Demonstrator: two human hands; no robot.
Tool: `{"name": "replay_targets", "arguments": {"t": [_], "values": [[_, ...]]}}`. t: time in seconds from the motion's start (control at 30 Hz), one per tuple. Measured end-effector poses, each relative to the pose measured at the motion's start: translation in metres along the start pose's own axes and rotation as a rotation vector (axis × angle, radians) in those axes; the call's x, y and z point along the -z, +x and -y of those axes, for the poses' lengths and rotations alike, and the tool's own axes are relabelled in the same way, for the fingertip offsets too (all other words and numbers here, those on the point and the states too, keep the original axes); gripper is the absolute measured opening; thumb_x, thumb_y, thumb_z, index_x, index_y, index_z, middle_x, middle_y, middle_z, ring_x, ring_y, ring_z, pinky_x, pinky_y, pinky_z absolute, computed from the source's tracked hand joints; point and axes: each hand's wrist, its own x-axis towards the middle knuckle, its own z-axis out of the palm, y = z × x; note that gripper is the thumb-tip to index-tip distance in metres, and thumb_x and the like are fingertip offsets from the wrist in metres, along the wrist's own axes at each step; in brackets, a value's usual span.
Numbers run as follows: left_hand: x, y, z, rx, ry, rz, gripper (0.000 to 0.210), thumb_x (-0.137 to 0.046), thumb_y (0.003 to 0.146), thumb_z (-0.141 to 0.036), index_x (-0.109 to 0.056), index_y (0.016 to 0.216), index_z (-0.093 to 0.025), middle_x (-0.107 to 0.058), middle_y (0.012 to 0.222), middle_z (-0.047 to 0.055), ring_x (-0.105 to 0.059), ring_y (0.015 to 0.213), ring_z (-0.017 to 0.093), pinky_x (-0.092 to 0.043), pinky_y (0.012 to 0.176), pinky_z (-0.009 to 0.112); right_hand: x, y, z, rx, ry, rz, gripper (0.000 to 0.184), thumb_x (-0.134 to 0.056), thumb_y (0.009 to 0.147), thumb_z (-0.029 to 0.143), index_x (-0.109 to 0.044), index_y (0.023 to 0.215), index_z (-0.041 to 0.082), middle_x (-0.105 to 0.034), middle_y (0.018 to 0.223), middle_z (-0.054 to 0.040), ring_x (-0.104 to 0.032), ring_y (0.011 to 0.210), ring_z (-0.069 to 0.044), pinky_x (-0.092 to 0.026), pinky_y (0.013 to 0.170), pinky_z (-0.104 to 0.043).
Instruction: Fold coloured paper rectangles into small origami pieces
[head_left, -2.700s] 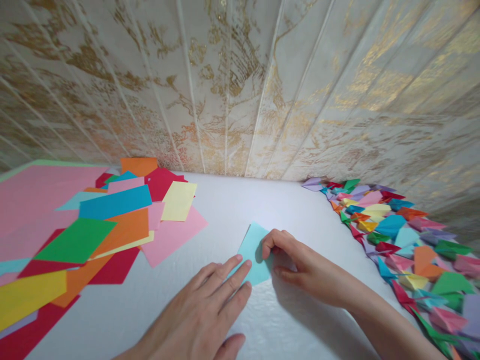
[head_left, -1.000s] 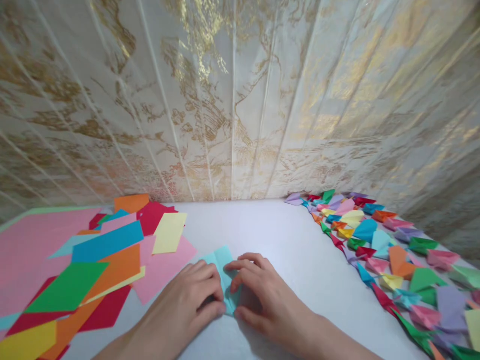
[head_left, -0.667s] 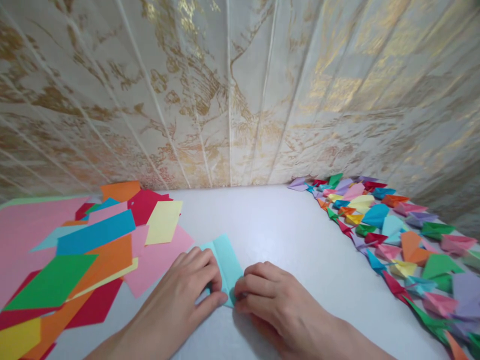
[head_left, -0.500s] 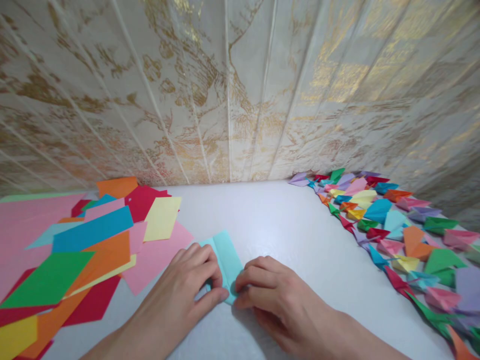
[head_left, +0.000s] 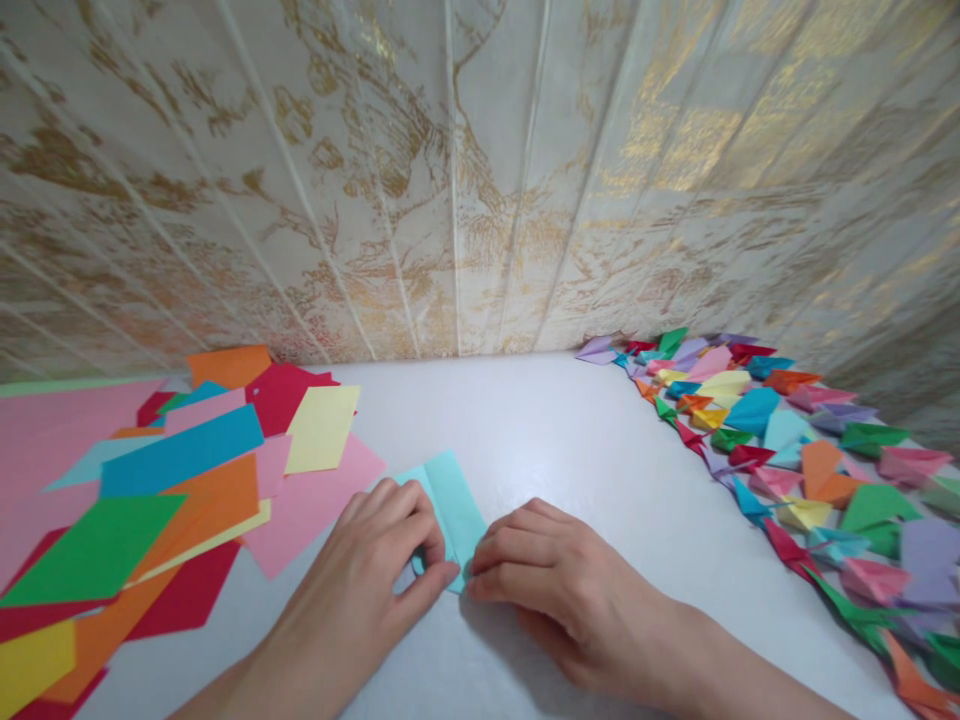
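A light turquoise sheet of paper [head_left: 456,497] lies on the white table with a crease running along its length. My left hand [head_left: 395,548] covers its left part, fingers curled and the thumb pressed near the lower edge. On the other side, my right hand [head_left: 551,575] pinches the paper's lower right edge between bent fingers and thumb. Both hands rest close together, with a small gap between the thumbs. Part of the sheet is hidden beneath the left fingers.
Loose coloured paper sheets, among them a green one [head_left: 97,548] and a blue one [head_left: 184,452], overlap on the left. Many folded paper pieces, such as an orange one [head_left: 825,475], spread along the right. A gold-patterned wall [head_left: 457,200] stands behind the table [head_left: 517,420].
The hands and the turquoise paper keep nearly the same pose. The whole view has shifted slightly, with things sitting a little higher in the picture.
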Motion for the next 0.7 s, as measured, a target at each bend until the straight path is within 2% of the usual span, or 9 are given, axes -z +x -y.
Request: {"name": "replay_targets", "arguments": {"t": [0.1, 0.37, 0.7], "values": [[-0.0006, -0.0003, -0.0008, 0.006, 0.002, 0.000, 0.015, -0.062, 0.086, -0.021, -0.056, 0.073, -0.022, -0.057, 0.081, -0.001, -0.051, 0.080, 0.020, -0.038, 0.070, 0.033, -0.0005, -0.0003, 0.0004, 0.006, -0.037, 0.015, 0.029, -0.049, 0.091, 0.005, -0.066, 0.109, 0.018, -0.071, 0.101, -0.0062, -0.063, 0.091, -0.018, -0.045, 0.084, -0.034], [-0.0020, -0.0016, -0.0012, 0.010, 0.015, -0.014, 0.017, -0.060, 0.089, -0.025, -0.056, 0.072, -0.022, -0.057, 0.080, 0.000, -0.051, 0.080, 0.021, -0.038, 0.069, 0.033, -0.0011, -0.0006, 0.0015, 0.010, -0.116, 0.077, 0.017, -0.054, 0.091, 0.009, -0.066, 0.099, 0.019, -0.069, 0.095, -0.0044, -0.061, 0.090, -0.017, -0.044, 0.085, -0.033], [-0.0022, -0.0023, -0.0037, -0.001, 0.042, -0.029, 0.017, -0.059, 0.089, -0.023, -0.054, 0.073, -0.022, -0.055, 0.080, -0.001, -0.049, 0.078, 0.021, -0.035, 0.069, 0.033, -0.0011, -0.0004, 0.0023, 0.004, -0.125, 0.093, 0.018, -0.053, 0.092, 0.010, -0.065, 0.102, 0.019, -0.067, 0.094, -0.0044, -0.059, 0.088, -0.017, -0.043, 0.084, -0.032]]}}
